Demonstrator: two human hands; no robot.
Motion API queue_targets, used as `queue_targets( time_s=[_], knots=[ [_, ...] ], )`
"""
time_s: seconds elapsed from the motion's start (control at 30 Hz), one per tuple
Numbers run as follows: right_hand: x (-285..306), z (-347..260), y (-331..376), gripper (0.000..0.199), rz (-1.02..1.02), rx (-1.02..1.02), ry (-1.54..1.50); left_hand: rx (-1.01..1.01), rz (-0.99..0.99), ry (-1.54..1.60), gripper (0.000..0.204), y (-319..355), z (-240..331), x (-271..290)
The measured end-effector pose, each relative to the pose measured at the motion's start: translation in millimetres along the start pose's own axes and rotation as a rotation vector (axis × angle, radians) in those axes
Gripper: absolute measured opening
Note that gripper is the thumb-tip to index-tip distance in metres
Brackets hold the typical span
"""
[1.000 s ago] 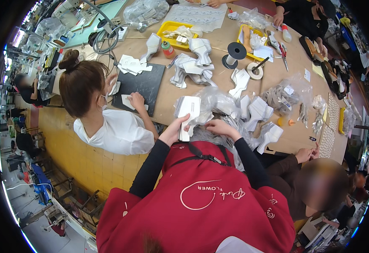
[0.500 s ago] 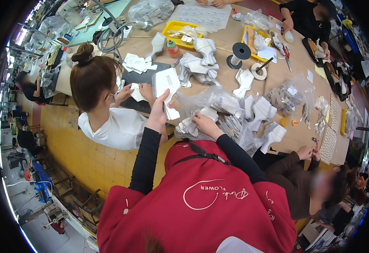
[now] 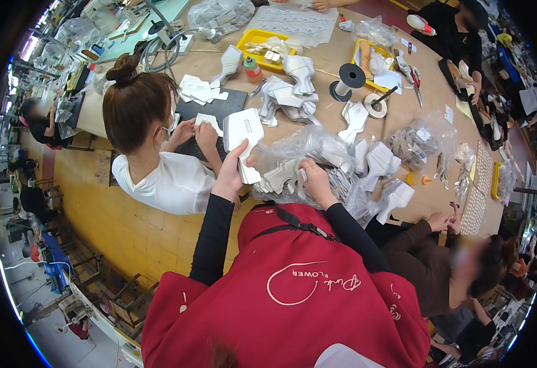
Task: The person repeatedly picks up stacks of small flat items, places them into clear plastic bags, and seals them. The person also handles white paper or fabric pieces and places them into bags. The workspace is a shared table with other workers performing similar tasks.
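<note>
My left hand [image 3: 230,173] grips a stack of white cut pieces [image 3: 242,138] and holds it up over the near table edge, beside the seated person in white [image 3: 158,165] on my left. My right hand [image 3: 313,176] rests on a clear plastic bag [image 3: 305,153] full of more white pieces, fingers pressed into the pile. Both black sleeves come up from my red apron [image 3: 293,294].
On the brown table [image 3: 323,92] lie a black cutting mat [image 3: 210,110], several stacks of white pieces [image 3: 293,86], yellow trays [image 3: 262,43], a black spool [image 3: 348,80] and a tape roll [image 3: 377,105]. A person in brown [image 3: 440,257] sits at my right; others work at the far side.
My left hand lifted the white stack off the pile and swung it left toward the person in white. My right hand stayed on the bag.
</note>
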State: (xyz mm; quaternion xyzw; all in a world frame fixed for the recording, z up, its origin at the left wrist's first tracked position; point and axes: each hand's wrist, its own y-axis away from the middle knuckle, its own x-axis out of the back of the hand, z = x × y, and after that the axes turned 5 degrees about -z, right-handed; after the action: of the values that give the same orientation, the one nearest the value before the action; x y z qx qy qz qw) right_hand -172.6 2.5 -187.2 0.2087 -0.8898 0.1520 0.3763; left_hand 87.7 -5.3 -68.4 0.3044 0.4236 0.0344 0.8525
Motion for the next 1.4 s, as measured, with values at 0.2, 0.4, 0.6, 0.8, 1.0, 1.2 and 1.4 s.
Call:
queue_targets(
  time_s=[0.2,0.4,0.6,0.8,1.0,1.2,1.4],
  knots=[
    [5,6,4,0.018,0.055,-0.609,-0.662,-0.007,-0.006,-0.011,0.034,-3,-10,2],
    [32,-1,13,0.019,0.369,-0.606,-0.677,0.07,0.043,-0.217,0.035,5,-18,5],
    [94,-25,36,0.015,0.75,-0.557,-1.257,-0.008,0.181,-0.664,0.038,36,-17,-15],
    [139,-57,43,0.016,0.767,-0.465,-1.591,-0.163,0.223,-1.062,0.038,52,-13,-57],
    [142,-89,32,0.023,0.785,-0.46,-1.872,-0.294,-0.144,-0.473,0.022,44,-53,-75],
    [135,-122,14,0.02,0.617,-0.25,-1.932,-0.35,0.009,-0.298,0.029,29,-69,-77],
    [148,-128,21,0.034,0.447,-0.072,-1.625,-0.288,-0.147,-0.213,0.027,23,-41,-103]
  ],
)
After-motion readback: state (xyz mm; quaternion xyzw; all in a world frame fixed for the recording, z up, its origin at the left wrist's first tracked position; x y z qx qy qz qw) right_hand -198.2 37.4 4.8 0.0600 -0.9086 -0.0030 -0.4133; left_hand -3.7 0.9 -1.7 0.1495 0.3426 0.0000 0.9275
